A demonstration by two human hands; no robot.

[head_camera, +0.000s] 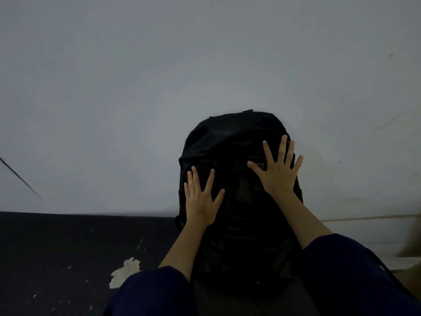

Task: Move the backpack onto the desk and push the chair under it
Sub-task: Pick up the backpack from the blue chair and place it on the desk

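Note:
A black backpack (230, 137) stands upright against a pale wall, its base on a dark surface. My left hand (201, 197) lies flat on its front, lower left, fingers spread. My right hand (276, 169) presses flat on the front, upper right, fingers spread as well. Neither hand grips a strap or handle. A small loop shows at the backpack's top. No chair is in view.
The pale wall (159, 76) fills the upper view. A dark speckled surface (57, 258) runs along the bottom left, with a pale torn patch (124, 272) on it. A light-coloured ledge (369, 233) lies at the right.

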